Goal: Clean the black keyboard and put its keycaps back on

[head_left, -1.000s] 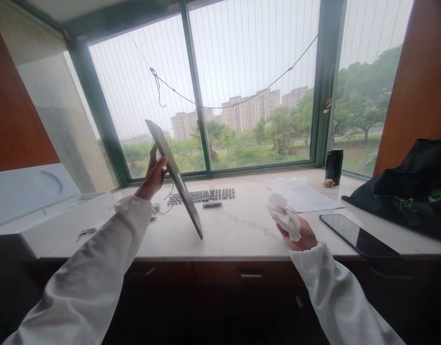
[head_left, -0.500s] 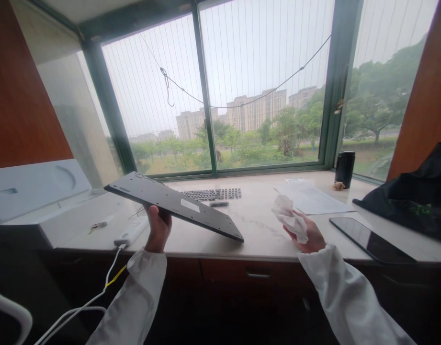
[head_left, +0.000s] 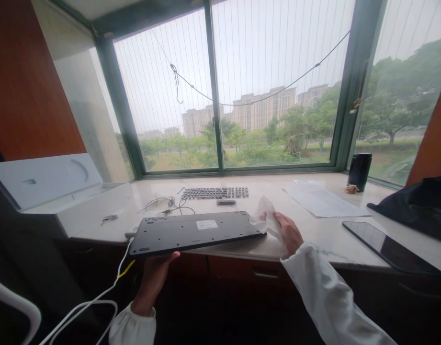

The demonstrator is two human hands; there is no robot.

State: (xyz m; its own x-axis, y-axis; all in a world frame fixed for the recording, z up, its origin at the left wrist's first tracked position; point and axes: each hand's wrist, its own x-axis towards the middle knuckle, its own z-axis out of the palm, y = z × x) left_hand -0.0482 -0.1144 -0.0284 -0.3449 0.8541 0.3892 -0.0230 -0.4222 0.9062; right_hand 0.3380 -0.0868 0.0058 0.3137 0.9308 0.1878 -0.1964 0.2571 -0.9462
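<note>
A black keyboard (head_left: pixel 177 235) is held underside up near the counter's front edge, its white label and screw holes showing. My left hand (head_left: pixel 157 273) grips it from below at the near left part; the thumb shows at the front edge and the other fingers are hidden beneath. At the keyboard's right end, my right hand (head_left: pixel 290 232) pinches a crumpled white tissue (head_left: pixel 266 218). The tissue lies against that end. Behind the keyboard, a block of dark keycaps (head_left: pixel 215 192) in keyboard layout rests on the counter, with a small dark bar-shaped object (head_left: pixel 226 202) before it.
A thin dark cable (head_left: pixel 170 203) curls on the counter (head_left: pixel 256 187). To the left are keys (head_left: pixel 110 217) and an open white box (head_left: pixel 91 211). Printed paper (head_left: pixel 328 201), a black tablet (head_left: pixel 389 244), a black can (head_left: pixel 359 170) and a black bag (head_left: pixel 417 206) occupy the right.
The keyboard has come down and leveled out from its steep tilt. My left hand has dropped lower under it, and my right hand has brought the tissue leftward onto its right end.
</note>
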